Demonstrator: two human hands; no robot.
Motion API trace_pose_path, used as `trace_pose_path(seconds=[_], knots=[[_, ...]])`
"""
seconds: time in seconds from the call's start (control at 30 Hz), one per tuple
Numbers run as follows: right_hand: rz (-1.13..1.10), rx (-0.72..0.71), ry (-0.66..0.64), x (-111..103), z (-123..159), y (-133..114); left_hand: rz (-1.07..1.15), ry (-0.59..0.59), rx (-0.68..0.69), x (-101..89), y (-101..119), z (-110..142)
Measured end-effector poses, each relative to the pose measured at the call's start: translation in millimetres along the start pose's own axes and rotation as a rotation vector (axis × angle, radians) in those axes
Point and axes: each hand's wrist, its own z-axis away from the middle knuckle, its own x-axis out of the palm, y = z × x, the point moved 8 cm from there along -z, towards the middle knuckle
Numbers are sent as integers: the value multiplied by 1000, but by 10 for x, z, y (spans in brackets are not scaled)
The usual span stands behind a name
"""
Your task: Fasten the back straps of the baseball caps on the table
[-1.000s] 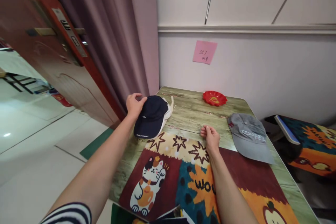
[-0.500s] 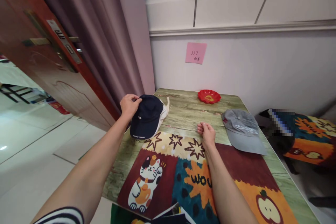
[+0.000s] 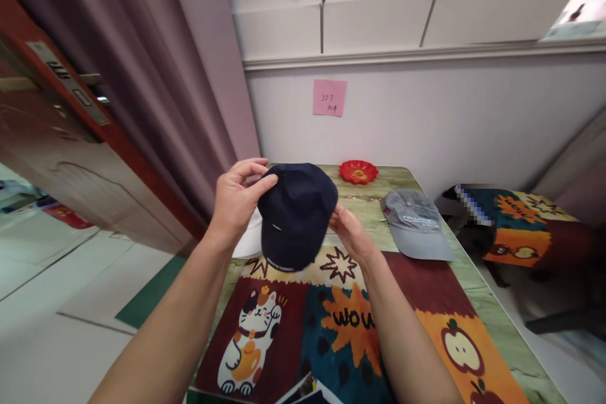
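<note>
A dark navy baseball cap (image 3: pixel 298 214) is held up over the table, its brim pointing down toward me. My left hand (image 3: pixel 239 199) grips the crown's upper left edge between thumb and fingers. On the cap's right edge, my right hand (image 3: pixel 351 230) is closed, its fingertips partly hidden behind the cap. Behind the navy cap and my left hand, a white cap (image 3: pixel 249 243) lies on the table, mostly covered from view. A grey cap (image 3: pixel 416 225) with white lettering rests farther right, brim toward me.
The wood-patterned table (image 3: pixel 398 180) carries a colourful printed mat (image 3: pixel 265 334) and a red scalloped dish (image 3: pixel 358 172) at the back. A pink note (image 3: pixel 329 98) is on the wall. A door (image 3: pixel 71 158) and curtain (image 3: pixel 199 57) stand left; another mat-covered surface (image 3: pixel 516 243) is right.
The navy cap has been lifted off the white cap and moved right. My right hand has come left to the cap's edge and taken hold. The camera view has shifted slightly right.
</note>
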Motion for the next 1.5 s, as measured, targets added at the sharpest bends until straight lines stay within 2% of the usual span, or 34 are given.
trace_pose_path(seconds=[0.13, 0.23, 0.3, 0.33, 0.4, 0.47, 0.53, 0.63, 0.73, 0.87, 1.07, 1.17, 1.27, 1.37, 1.5], knots=[[-188, 170, -46, 180, 140, 23, 188, -38, -151, 289, -286, 174], [-310, 226, -58, 223, 175, -25, 322, 10, -279, 260, -602, 301], [-386, 228, -58, 220, 174, -78, 388, 42, -478, 216, -913, 463], [-421, 216, -45, 202, 168, -104, 432, 15, -611, 244, -1069, 583], [-478, 185, -13, 153, 154, -133, 586, -157, -864, 438, -1272, 869], [-512, 183, 2, 110, 140, -108, 801, -344, -973, 669, -1260, 1090], [-523, 208, 5, 75, 126, -40, 998, -393, -940, 792, -1161, 1151], [-519, 229, 14, 11, 101, 61, 1180, -274, -815, 783, -1082, 1072], [-507, 214, 44, -65, 89, 113, 1233, -147, -736, 695, -1105, 1000], [-440, 158, 109, -175, 104, 114, 1130, -105, -708, 651, -1106, 984], [-240, 32, 78, -237, 97, -24, 851, -197, -617, 611, -994, 991], [-190, 52, 57, -255, 96, -74, 801, -188, -601, 520, -1071, 1015], [-193, 67, 99, -311, 95, -128, 783, -182, -633, 455, -1166, 1001], [-206, 13, 192, -375, 89, -231, 735, -242, -661, 492, -1153, 877], [-148, -198, 247, -397, 117, -487, 682, -281, -618, 590, -969, 544]])
